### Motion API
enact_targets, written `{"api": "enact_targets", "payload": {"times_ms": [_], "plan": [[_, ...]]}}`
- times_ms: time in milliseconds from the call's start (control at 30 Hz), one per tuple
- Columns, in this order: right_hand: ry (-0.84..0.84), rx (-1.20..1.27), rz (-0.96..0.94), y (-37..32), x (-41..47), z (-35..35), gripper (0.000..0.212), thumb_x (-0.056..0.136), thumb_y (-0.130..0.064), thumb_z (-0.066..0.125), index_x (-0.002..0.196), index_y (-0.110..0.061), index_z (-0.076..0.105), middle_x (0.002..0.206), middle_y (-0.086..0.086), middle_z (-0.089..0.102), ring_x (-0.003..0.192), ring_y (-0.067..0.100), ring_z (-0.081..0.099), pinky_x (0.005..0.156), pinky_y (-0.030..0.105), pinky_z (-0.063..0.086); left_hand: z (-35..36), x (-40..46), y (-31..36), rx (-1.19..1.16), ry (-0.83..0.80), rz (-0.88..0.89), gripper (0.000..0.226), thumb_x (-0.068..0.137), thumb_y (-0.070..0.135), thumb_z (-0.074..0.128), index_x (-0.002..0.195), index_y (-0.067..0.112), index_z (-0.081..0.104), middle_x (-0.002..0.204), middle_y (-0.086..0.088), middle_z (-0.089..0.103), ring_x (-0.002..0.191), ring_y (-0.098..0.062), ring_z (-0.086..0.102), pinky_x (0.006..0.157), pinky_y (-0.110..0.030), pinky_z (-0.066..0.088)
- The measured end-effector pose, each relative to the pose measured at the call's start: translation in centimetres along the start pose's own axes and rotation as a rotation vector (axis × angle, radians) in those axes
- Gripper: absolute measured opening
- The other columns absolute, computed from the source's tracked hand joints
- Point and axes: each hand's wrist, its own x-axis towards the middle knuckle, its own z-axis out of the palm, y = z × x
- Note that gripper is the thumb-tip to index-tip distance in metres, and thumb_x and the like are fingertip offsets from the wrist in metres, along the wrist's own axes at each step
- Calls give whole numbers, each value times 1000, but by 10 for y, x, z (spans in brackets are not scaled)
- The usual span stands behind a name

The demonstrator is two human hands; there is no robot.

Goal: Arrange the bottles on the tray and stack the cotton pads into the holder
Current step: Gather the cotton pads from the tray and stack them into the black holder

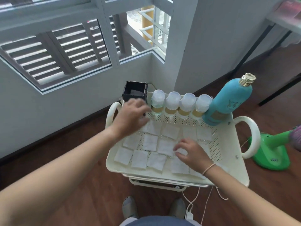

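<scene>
Setting: corner by a louvred window (53,51), wood floor; a cream perforated tray (211,144) with loop handles tops a small cart and serves as the surface
Bottles: four clear-capped bottles (180,105) stand in a row along the far rim, touching; a teal bottle (228,101) with a gold cap leans at the row's right end; this half looks done
Holder: black square holder (135,92) at the far left corner, just beside the row; something dark inside, contents unclear
Cotton pads: a dozen or so cotton pads (150,142) lie flat in rough rows across the tray floor; stacking looks barely begun
Left hand: left hand (130,116) blurred, low between holder and the far-left pad, fingers loosely curled; cannot tell if it holds a pad
Right hand: right hand (192,152) spread over the right-middle pads, fingertips pinching at one pad's edge, not lifted clear
Remaining: gather nearly all pads into the holder
</scene>
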Motion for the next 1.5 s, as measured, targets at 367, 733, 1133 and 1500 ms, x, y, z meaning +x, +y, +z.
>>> {"api": "enact_targets", "payload": {"times_ms": [367, 733, 1133, 1500], "plan": [[-60, -337, 17, 14, -16, 28, 16, 80, -27, 54, 88, -23, 67, 95, 1, 64, 91, 26, 56, 70, 30, 24, 72, -72, 49, 22, -576, -13, 20, 81, 29, 56, 95, 21, 67, 99, -1, 65, 93, -25, 54, 71, -30, 34], [-93, -273, 31, 10, -17, 25, 15, 83, -29, 55, 87, -22, 68, 95, 0, 64, 94, 23, 55, 75, 30, 25, 71, -77, 53, -131, -470, -177, 12, 79, 19, 60, 80, 16, 72, 85, -2, 68, 82, -23, 57, 70, -33, 46], [115, -222, 53, 28, -5, -15, 11, 82, -29, 62, 82, -20, 68, 87, -1, 64, 86, 21, 56, 79, 33, 34, 42, -54, 25, -174, -280, -289, 12, 79, 24, 68, 81, 12, 70, 82, -2, 67, 73, -15, 57, 67, -31, 49], [88, -327, 29, 37, 13, -5, 14, 83, -29, 58, 89, -21, 68, 94, 1, 64, 88, 23, 56, 75, 32, 32, 67, -53, 19, -34, -295, -289, 11, 79, 26, 66, 78, 16, 71, 82, -2, 68, 78, -22, 57, 65, -29, 42]]}}
